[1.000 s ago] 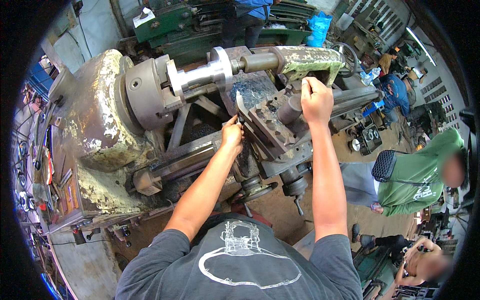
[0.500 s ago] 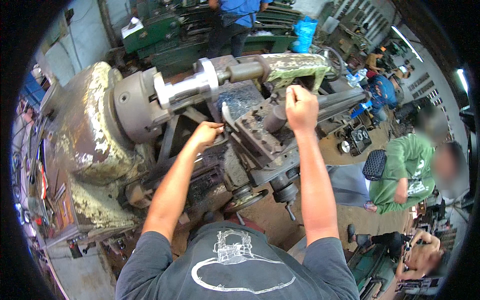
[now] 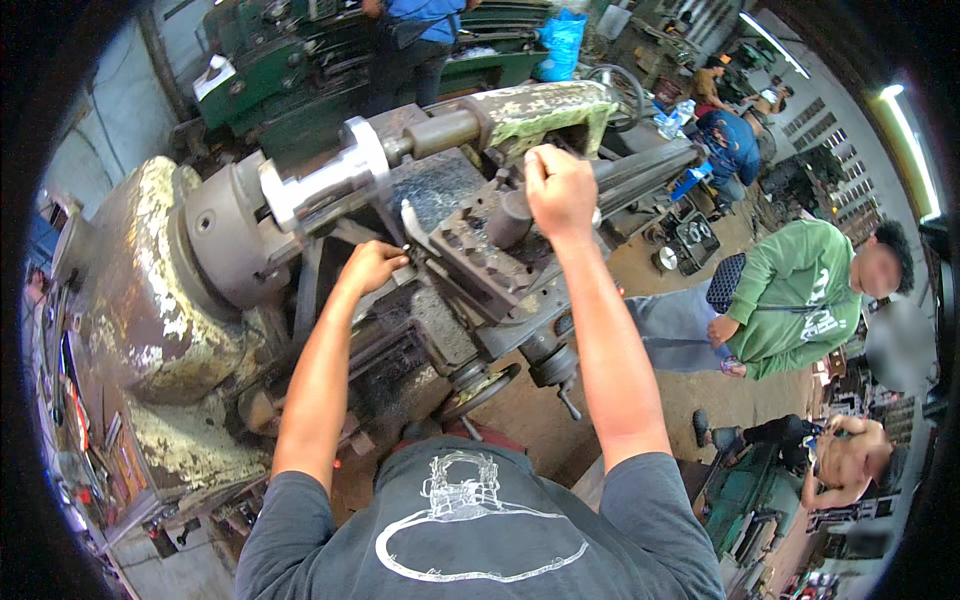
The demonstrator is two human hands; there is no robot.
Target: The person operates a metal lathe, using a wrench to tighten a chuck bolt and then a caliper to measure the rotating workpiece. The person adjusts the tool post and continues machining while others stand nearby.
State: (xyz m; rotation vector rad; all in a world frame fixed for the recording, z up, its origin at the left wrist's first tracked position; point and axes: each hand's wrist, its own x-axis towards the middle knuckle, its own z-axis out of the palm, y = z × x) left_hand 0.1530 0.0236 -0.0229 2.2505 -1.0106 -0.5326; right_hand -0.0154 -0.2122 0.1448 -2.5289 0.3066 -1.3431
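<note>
**Left hand (image 3: pixel 370 268) and right hand (image 3: pixel 562 196) in close at the blocky dark-steel tool post (image 3: pixel 480 257)!**

Here's the left hand, low at the post's near-left edge, its bent fingers beside the slim, pale, curved-ended metal tool bar (image 3: pixel 416 230). Is its grip closed on anything? Cannot tell; the fingertips are too small and blurred. Over to the right hand: a tight fist, fingers curled closed, just beside the squat dark steel cylinder (image 3: pixel 510 220) on top of the post. Whatever that grip may hold is hidden.

Outward now! The bar's tip points away from the person, and there's a narrow gap between it and the shiny silver spool-shaped workpiece (image 3: pixel 330 180). That spool sits at the thick round grey steel chuck (image 3: pixel 228 235) on its left; on its right, the chipped cream-and-brown tailstock (image 3: pixel 545 105) reaches toward it with a stout dark spindle (image 3: pixel 440 132). The left hand has clear air to the chuck's edge; the right fist is just below the tailstock's lower edge.

Nearer the body, the round metal handwheel (image 3: pixel 482 395) and the dark crank handle (image 3: pixel 567 398) jut out between the forearms. Right of the right forearm, a person in a green top (image 3: pixel 790 290) stands well apart from the hands, with brown floor (image 3: pixel 660 400) showing between that person and the machine.
</note>
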